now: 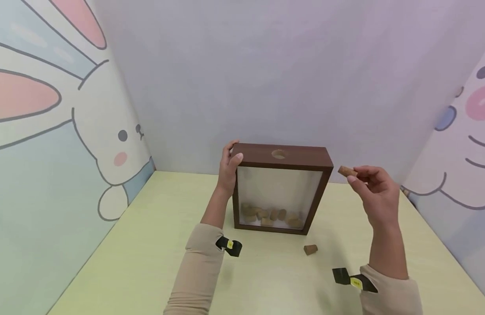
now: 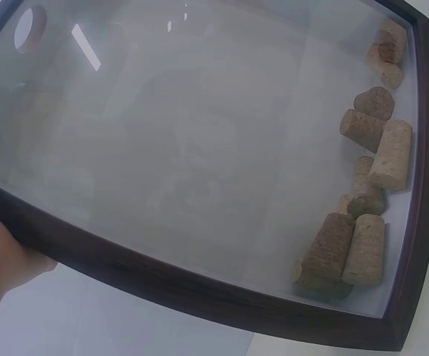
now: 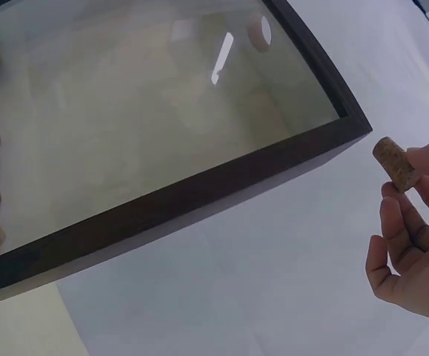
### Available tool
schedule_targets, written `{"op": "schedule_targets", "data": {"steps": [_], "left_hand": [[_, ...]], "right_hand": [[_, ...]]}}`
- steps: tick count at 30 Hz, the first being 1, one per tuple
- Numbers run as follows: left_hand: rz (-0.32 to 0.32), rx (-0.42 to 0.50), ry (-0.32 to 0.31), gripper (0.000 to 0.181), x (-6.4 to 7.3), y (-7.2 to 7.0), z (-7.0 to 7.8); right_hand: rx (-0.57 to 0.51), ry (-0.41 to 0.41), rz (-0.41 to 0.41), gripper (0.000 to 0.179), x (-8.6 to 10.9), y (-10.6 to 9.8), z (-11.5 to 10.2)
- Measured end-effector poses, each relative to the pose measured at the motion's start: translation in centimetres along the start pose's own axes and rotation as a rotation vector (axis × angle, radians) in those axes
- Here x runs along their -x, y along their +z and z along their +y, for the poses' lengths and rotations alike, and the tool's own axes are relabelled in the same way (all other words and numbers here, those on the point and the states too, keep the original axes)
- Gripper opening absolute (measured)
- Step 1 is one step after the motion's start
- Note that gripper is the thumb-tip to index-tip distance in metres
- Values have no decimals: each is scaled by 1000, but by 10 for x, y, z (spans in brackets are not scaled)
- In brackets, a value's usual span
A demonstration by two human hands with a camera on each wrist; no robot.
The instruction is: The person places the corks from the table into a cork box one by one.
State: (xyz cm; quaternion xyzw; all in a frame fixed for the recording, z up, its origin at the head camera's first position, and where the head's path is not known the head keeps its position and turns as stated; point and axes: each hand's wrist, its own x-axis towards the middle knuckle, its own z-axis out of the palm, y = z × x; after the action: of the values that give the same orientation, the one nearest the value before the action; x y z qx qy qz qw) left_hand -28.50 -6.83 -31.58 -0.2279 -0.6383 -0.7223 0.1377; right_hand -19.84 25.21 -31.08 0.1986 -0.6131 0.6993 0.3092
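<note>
A dark brown wooden box frame [image 1: 262, 153] with a clear front stands upright on the table. Its top has a round hole [image 1: 279, 154]. Several corks [image 2: 366, 256] lie along its bottom behind the pane. My left hand [image 1: 228, 168] grips the box's upper left corner, thumb on the top edge near the front. To the right of the box, level with its top, my right hand [image 1: 378, 192] pinches a cork [image 3: 396, 163] between thumb and fingers. That cork is apart from the frame. Another cork [image 1: 311, 249] lies on the table in front of the box's right side.
The pale yellow-green table [image 1: 148, 262] reaches back to a plain light wall [image 1: 226, 78]. Side walls carry cartoon animals, a rabbit [image 1: 104, 140] on the left. Black straps with yellow tags [image 1: 356, 283] sit at both sleeves.
</note>
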Motion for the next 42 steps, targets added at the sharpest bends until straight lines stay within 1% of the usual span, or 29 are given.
{"op": "schedule_targets", "data": {"steps": [4, 8, 13, 16, 20, 23, 25, 28, 31, 35, 39, 40, 42], "left_hand": [[1, -7, 6, 68, 5, 3, 16], [1, -4, 2, 69, 7, 3, 17], [2, -3, -2, 68, 7, 2, 15], [4, 0, -1, 68, 6, 2, 14], [-1, 5, 5, 67, 6, 4, 15], [-4, 0, 1, 68, 5, 4, 16], [-1, -4, -2, 68, 4, 4, 16], [2, -6, -2, 69, 4, 3, 16], [2, 1, 2, 68, 3, 3, 16], [0, -3, 0, 68, 3, 3, 15], [-4, -1, -2, 68, -2, 0, 2], [-3, 3, -2, 68, -3, -1, -2], [-1, 18, -1, 68, -6, -3, -10]], "right_hand": [[-132, -74, 39, 22, -10, 12, -4], [-205, -129, 37, 21, -20, 23, -7], [-201, -155, 16, 22, -32, 33, -10], [-215, -144, 15, 23, -39, 39, -12], [-248, -76, 36, 27, -47, 47, -18], [-243, -11, 61, 29, -52, 54, -23], [-230, 25, 59, 29, -55, 58, -26], [-207, 69, 5, 26, -60, 63, -31], [-179, 118, -91, 24, -66, 67, -35], [-97, 179, -188, 21, -75, 71, -36], [-42, 251, -265, 21, -84, 76, -33], [-19, 270, -279, 22, -86, 78, -33], [59, 299, -305, 25, -90, 81, -32]]}}
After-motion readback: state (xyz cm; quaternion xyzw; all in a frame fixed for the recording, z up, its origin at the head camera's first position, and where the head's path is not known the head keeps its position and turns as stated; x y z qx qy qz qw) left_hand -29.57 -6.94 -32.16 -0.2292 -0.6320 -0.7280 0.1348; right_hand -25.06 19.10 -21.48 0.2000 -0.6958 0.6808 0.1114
